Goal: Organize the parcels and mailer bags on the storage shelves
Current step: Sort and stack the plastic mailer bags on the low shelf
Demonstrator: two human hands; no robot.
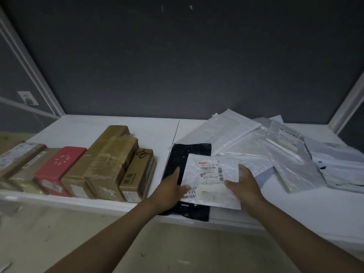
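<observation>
Head cam feed from my end: the fingers (229,183) of the right hand (243,186) curl over the right edge of the white mailer bag (210,180). The left hand (171,186) pinches the opposite edge, so both are clamped on it. My guess is the two-sided hold keeps the floppy thing flat and label-up.

It sits over the black mailer bag (189,152) at the front of the shelf (161,131), and I can't tell if it's resting or just above. Looks like the start of a neat stack.

To the right is the loose pile of mailer bags (275,150), overlapping every which way. Far left, the boxes (102,164) stand side by side, ends facing out, probably for reading labels.
</observation>
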